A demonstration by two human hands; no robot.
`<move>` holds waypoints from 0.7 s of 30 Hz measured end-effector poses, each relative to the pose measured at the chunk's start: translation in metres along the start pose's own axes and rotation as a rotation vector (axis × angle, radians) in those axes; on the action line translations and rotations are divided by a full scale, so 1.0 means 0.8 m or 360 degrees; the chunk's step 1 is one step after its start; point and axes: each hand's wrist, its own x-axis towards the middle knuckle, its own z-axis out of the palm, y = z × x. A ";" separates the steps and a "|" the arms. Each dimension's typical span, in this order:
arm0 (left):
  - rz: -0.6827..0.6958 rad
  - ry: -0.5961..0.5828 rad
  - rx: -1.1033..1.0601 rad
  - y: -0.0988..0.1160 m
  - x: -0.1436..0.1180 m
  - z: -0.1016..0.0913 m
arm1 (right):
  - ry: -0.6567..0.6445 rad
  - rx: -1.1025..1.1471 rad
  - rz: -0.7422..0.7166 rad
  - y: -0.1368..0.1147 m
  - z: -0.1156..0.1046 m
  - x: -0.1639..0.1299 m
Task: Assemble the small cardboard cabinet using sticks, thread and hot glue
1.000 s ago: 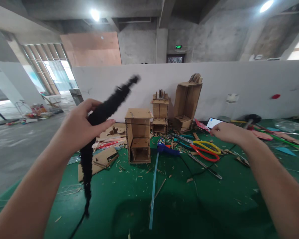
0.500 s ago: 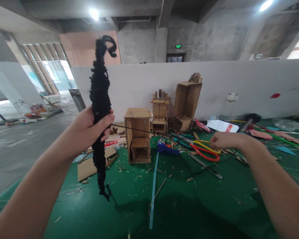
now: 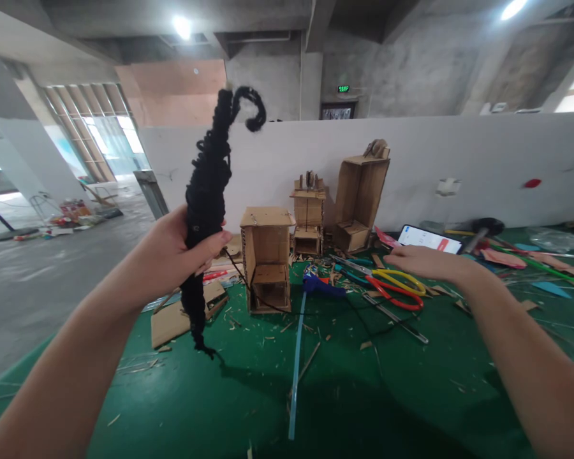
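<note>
Your left hand (image 3: pixel 165 258) is wrapped around a black yarn bundle (image 3: pixel 205 191), holding it up off the table at the left of your view. The bundle is fuzzy and spindle-shaped, thick through the middle and narrowing at both ends, with small loops sticking out along its upper side. It leans slightly right at the top, where a curled tuft (image 3: pixel 256 108) hooks over; the bottom ends in a wispy tip. A thin dark strand (image 3: pixel 236 268) slants down from your grip across the front cardboard box (image 3: pixel 266 218).

Your right hand (image 3: pixel 425 263) is held above the yellow-and-red scissors handles (image 3: pixel 397 290), just in front of a lit phone (image 3: pixel 430 237); you can't tell whether its fingers pinch anything.

The green tabletop (image 3: pixel 182 408) is littered with cardboard scraps, and a blue glue gun (image 3: pixel 324 287) lies near the middle. Two more cardboard structures stand behind, against a low white partition (image 3: pixel 488 146). Beyond are bare concrete walls, ceiling lights and a green exit sign (image 3: pixel 343 89).
</note>
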 end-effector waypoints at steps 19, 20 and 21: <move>-0.0039 -0.0126 -0.0007 0.006 -0.005 -0.001 | -0.0551 -0.0291 -0.0177 -0.041 0.056 0.009; -0.0038 -0.0115 -0.0015 0.008 -0.005 0.000 | -0.0530 -0.0242 -0.0188 -0.039 0.051 0.008; -0.0034 -0.0109 -0.0024 0.009 -0.005 -0.001 | -0.0499 -0.0187 -0.0203 -0.037 0.045 0.007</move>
